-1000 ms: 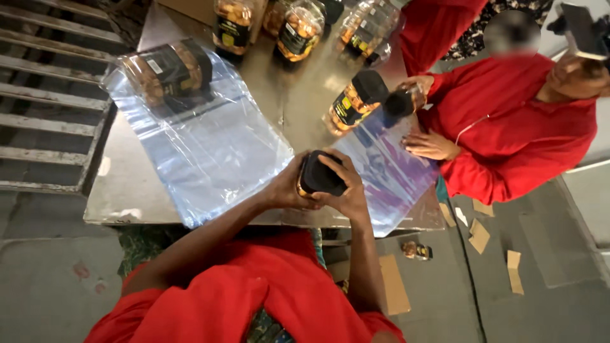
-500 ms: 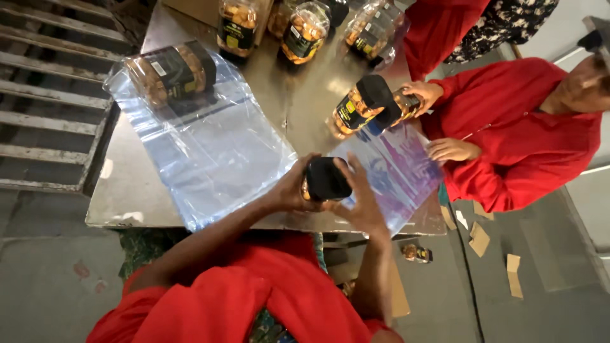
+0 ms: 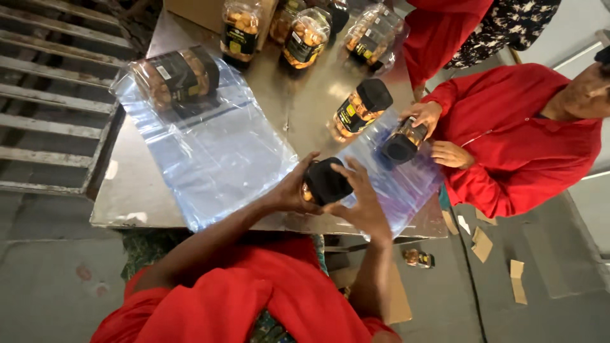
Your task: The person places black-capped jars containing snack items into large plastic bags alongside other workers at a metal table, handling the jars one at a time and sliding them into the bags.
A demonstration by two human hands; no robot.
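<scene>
A clear jar of nuts with a black lid [image 3: 326,181] sits near the front edge of the steel table [image 3: 298,114]. My left hand [image 3: 291,188] cups its left side and my right hand [image 3: 362,200] wraps its right side. The jar rests on a clear plastic bag [image 3: 400,187]. A larger clear plastic bag [image 3: 210,152] lies flat to the left, with a jar inside it on its side [image 3: 179,77] at the far end.
A co-worker in red at the right holds a tilted jar [image 3: 403,143] with both hands; another jar [image 3: 362,105] stands beside it. Several jars [image 3: 305,35] stand at the table's far edge. Cardboard scraps [image 3: 483,244] and a fallen jar [image 3: 419,257] lie on the floor.
My hands have shifted around the jar, with the right hand spreading further over its side. The co-worker has tilted a jar down toward the bag with both hands.
</scene>
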